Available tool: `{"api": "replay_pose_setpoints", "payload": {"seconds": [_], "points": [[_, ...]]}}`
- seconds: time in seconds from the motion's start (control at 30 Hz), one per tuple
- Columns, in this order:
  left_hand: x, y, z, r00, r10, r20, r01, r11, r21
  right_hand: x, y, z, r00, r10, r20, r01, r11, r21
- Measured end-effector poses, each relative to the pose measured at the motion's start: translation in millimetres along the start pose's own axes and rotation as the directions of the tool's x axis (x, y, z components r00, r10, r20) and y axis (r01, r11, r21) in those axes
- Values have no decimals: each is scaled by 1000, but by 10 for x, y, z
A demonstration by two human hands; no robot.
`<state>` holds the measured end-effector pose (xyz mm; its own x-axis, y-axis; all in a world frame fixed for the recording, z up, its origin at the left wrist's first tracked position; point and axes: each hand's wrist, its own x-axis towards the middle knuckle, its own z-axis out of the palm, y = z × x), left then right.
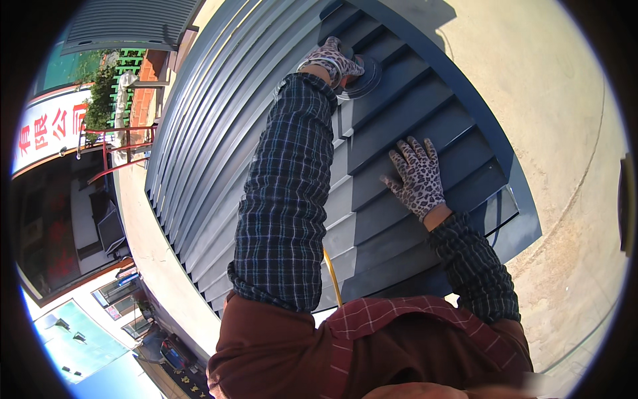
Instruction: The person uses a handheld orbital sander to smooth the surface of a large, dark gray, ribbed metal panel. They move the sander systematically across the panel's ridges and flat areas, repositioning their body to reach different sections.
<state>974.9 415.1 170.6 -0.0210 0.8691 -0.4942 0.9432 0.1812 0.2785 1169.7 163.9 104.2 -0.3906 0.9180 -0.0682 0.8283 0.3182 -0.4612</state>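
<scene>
A large grey ribbed metal panel point(392, 229) lies in front of me, half in sun and half in my shadow. Over its far part reaches my left hand point(332, 58), in a leopard-spotted glove, closed on a round sander-like disc tool point(365, 81) with an orange part. The tool rests on the ribs; the hand hides much of it. Gloved alike, my right hand point(419, 174) lies flat on the shaded ribs, fingers spread and holding nothing. A yellow hose or cord point(331, 276) shows beside my left sleeve; where it leads is hidden.
A smooth dark border strip point(488, 126) edges the panel on the right, with pale concrete ground point(565, 166) beyond. Off to the left are a red metal frame point(129, 149), a building window point(66, 219) and another ribbed panel point(129, 26).
</scene>
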Motion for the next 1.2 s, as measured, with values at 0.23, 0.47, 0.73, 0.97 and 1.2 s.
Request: {"api": "replay_pose_setpoints", "payload": {"seconds": [0.23, 0.47, 0.73, 0.97, 1.2], "points": [[-277, -353, 25, 995, -93, 29, 94, 995, -31, 27, 66, -12, 998, 38, 43, -35, 997, -66], [-576, -753, -26, 984, -176, 19, 177, 983, -42, 35, 126, 26, 999, 39, 4, -39, 999, -26], [-833, -1231, -10, 955, -286, 76, 295, 937, -188, 41, 178, 65, 999, 30, -11, -31, 999, -41], [-908, -1721, 35, 945, -323, 50, 327, 939, -111, 62, 192, 29, 998, 48, 37, -46, 997, -63], [-755, -1547, 137, 957, -290, -5, 288, 954, -78, 75, 195, 0, 997, 58, 48, -54, 995, -81]]}}
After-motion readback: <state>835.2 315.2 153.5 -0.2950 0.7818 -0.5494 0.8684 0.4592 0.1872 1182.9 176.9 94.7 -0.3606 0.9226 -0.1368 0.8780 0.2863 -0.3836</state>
